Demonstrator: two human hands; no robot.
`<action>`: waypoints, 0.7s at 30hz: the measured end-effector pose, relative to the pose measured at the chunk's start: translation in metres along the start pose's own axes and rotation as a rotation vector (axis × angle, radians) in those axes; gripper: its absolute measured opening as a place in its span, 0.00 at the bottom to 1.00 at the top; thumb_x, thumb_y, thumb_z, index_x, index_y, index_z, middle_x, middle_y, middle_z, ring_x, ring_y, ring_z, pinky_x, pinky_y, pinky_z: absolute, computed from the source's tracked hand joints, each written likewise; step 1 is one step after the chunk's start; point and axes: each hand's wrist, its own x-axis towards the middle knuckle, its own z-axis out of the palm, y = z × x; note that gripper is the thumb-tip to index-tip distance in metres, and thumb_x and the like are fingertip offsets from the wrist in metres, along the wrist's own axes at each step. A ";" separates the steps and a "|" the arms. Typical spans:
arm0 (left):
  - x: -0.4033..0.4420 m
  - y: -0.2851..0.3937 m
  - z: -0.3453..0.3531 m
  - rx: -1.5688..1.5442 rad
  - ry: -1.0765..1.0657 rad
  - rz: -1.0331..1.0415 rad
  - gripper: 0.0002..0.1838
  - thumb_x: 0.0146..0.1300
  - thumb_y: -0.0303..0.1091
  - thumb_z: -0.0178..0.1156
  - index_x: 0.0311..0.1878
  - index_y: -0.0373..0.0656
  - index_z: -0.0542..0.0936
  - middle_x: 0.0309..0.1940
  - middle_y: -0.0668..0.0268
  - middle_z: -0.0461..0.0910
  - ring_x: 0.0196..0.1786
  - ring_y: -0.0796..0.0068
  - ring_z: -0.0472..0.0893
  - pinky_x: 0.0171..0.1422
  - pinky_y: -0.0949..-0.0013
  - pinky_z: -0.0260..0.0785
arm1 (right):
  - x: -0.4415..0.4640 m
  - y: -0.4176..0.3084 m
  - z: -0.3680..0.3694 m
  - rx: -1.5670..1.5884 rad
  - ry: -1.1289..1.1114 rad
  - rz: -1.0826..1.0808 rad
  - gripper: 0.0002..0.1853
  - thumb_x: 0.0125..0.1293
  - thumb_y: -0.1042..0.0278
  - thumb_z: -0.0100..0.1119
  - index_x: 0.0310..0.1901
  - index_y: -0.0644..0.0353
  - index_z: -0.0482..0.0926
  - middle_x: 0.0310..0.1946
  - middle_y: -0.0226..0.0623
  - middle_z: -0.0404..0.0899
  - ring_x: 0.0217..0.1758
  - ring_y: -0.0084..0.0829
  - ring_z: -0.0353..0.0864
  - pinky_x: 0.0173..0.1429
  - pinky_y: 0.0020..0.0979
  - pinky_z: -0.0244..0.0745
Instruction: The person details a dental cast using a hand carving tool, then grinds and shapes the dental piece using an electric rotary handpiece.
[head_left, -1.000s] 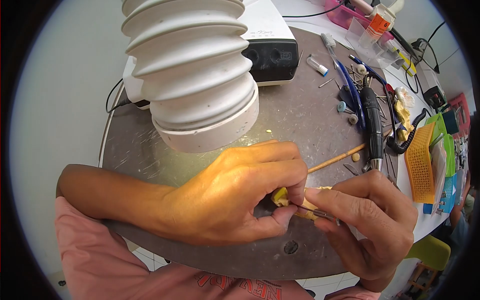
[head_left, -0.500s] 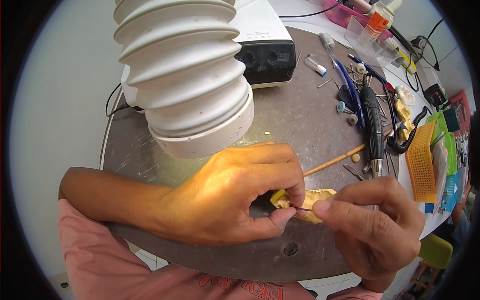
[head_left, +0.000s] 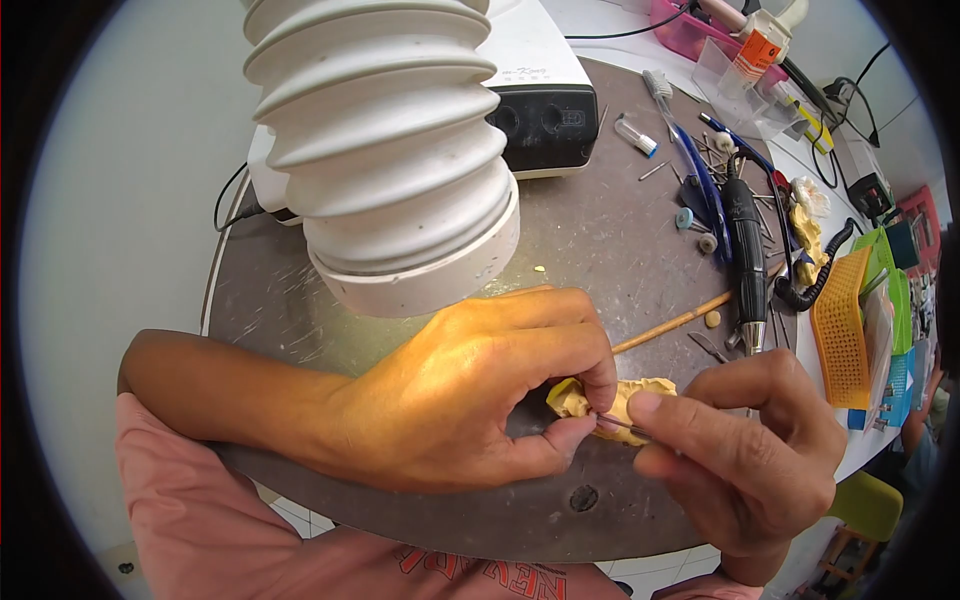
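While pinching a thin grey metal rod [head_left: 623,425] in fingers of right hand [head_left: 745,450] and, at its tip, left hand [head_left: 480,385], is aligning it sideways over ragged yellow plaster-like block [head_left: 621,396].

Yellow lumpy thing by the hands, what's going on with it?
A person is working on the yellow lumpy thing. Their right hand pinches a thin metal tool, with its tip by the left fingertips. The left hand bends around one end; its exact grip is hidden. A black handpiece lies on the table, and a white hose hangs nearby.
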 end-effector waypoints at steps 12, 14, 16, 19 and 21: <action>0.000 -0.001 0.000 -0.005 0.000 0.008 0.11 0.52 0.19 0.70 0.39 0.37 0.82 0.39 0.60 0.81 0.43 0.62 0.82 0.47 0.66 0.74 | -0.002 0.013 0.001 0.310 -0.001 -0.020 0.17 0.48 0.82 0.74 0.43 0.65 0.85 0.30 0.44 0.85 0.29 0.30 0.83 0.31 0.26 0.75; -0.001 -0.001 0.000 0.012 0.003 0.007 0.11 0.52 0.20 0.71 0.39 0.37 0.82 0.39 0.60 0.81 0.42 0.63 0.82 0.46 0.66 0.74 | 0.001 0.013 -0.001 0.234 -0.037 -0.067 0.17 0.48 0.82 0.75 0.42 0.64 0.85 0.30 0.45 0.85 0.29 0.30 0.84 0.32 0.26 0.75; -0.001 -0.001 0.000 0.003 0.000 0.008 0.11 0.52 0.20 0.72 0.39 0.37 0.82 0.39 0.60 0.81 0.42 0.63 0.82 0.46 0.66 0.75 | 0.003 0.013 -0.004 0.198 -0.049 -0.089 0.17 0.48 0.82 0.75 0.42 0.64 0.85 0.31 0.45 0.85 0.30 0.30 0.85 0.32 0.25 0.75; 0.000 -0.001 0.000 -0.002 -0.005 0.010 0.12 0.52 0.20 0.73 0.39 0.37 0.82 0.39 0.59 0.81 0.42 0.63 0.82 0.46 0.66 0.75 | 0.002 0.012 -0.011 0.146 -0.091 -0.097 0.16 0.48 0.82 0.74 0.42 0.64 0.85 0.32 0.46 0.86 0.32 0.31 0.86 0.32 0.24 0.75; 0.000 0.000 -0.001 0.002 -0.009 0.008 0.12 0.52 0.21 0.74 0.39 0.37 0.83 0.39 0.59 0.81 0.42 0.62 0.82 0.46 0.66 0.75 | 0.001 0.011 -0.010 0.133 -0.122 -0.082 0.16 0.49 0.82 0.74 0.41 0.64 0.85 0.33 0.47 0.86 0.33 0.31 0.86 0.32 0.24 0.75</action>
